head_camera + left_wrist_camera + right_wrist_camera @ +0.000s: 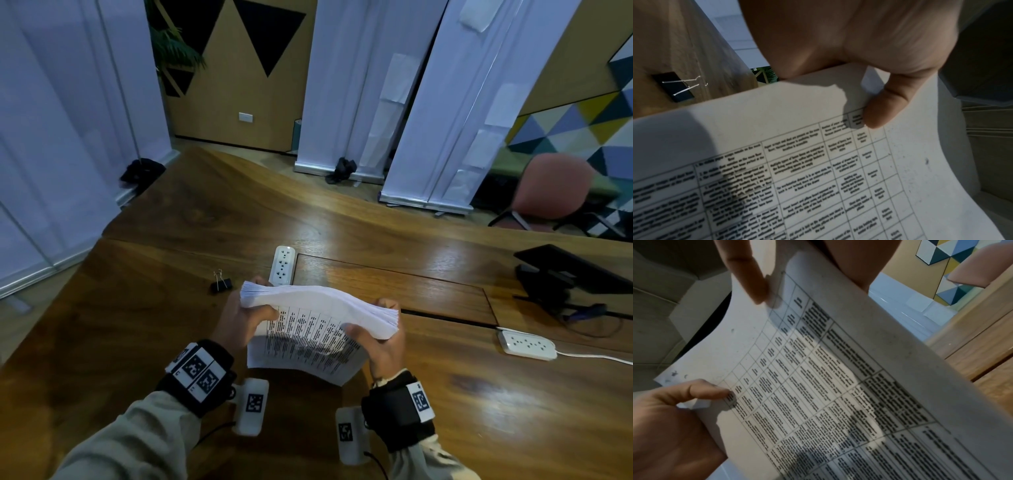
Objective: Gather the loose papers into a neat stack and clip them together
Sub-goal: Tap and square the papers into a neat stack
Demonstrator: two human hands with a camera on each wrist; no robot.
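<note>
Table text on the paper stack point(318, 318) too blurred to read; fingers behind the sheets hidden. Left hand point(239, 317) grips the stack's left end, right hand point(380, 337) the right end, thumbs on the printed face (stack bowed upward between them). Binder clip point(221, 282) lies on the wooden table point(479, 394), just left of the hands.

Dim room, glare on the wooden table point(342, 219), edges warped; wrist views blurred, perhaps by motion.
</note>
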